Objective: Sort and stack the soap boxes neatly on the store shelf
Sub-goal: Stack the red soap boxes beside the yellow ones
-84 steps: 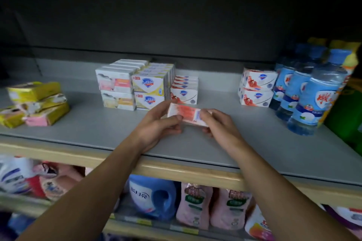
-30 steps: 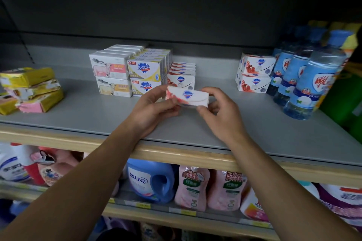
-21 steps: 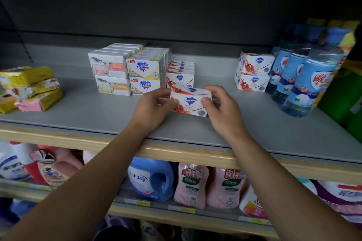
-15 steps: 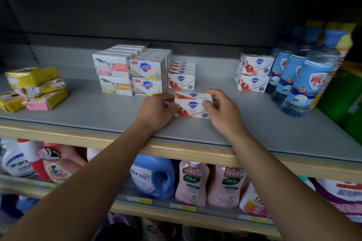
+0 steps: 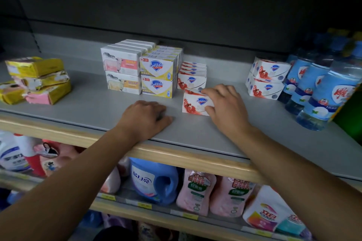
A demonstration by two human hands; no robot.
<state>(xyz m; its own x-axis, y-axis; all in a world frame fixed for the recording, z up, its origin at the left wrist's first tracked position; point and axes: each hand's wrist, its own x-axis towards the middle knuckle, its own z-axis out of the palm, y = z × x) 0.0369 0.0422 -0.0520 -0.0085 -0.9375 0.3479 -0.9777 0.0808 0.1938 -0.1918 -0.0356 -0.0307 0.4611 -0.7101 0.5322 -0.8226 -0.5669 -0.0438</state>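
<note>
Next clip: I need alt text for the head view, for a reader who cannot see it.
A person's right hand holds a red-and-white soap box standing on a grey shelf, just in front of a row of matching boxes. The left hand rests on the shelf, holding nothing. Yellow and pink soap stacks sit left of the row; water bottles stand at right.

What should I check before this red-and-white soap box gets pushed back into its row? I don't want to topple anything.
1. Right hand holds the red-and-white box: ok.
2. Box stands upright on the shelf: ok.
3. Left hand rests clear of the box's path: ok.
4. Matching red row sits directly behind: ok.
5. Box squared with that row: not ok, slightly offset right.
6. Free depth behind the row: cannot tell.
</note>
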